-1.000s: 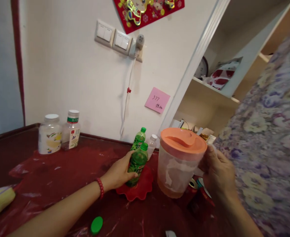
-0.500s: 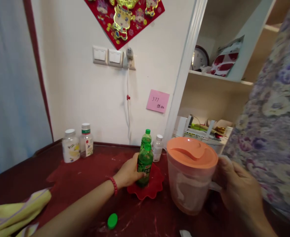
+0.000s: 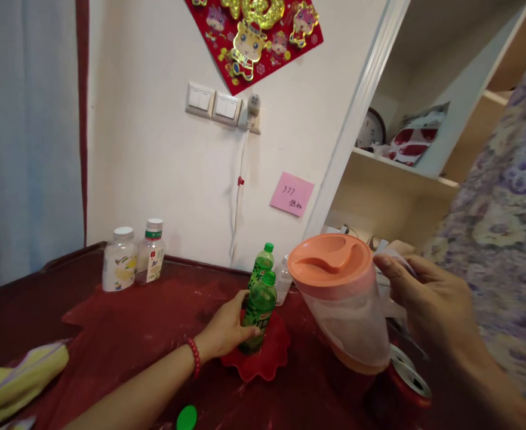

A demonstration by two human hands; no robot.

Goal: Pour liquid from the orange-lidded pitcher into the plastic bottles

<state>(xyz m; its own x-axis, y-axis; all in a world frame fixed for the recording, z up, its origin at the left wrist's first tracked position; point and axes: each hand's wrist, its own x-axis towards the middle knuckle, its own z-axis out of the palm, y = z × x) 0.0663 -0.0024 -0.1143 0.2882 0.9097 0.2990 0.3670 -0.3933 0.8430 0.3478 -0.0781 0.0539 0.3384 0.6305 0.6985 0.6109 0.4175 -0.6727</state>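
Head view has the left hand (image 3: 227, 327) wrapped around a green bottle (image 3: 261, 303) on the red scalloped dish (image 3: 275, 352), the right hand (image 3: 439, 301) clasping the tilted, orange-lidded pitcher (image 3: 350, 322) just beside it.

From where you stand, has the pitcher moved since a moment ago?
Yes. Judged against the red dish, the pitcher has tipped left, its orange lid leaning towards the dish.

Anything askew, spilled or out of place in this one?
Two things: a green cap lies loose on the table, off any bottle, and the pitcher held by the right hand leans toward the green bottle in the left hand rather than standing upright. No clear spill shows.
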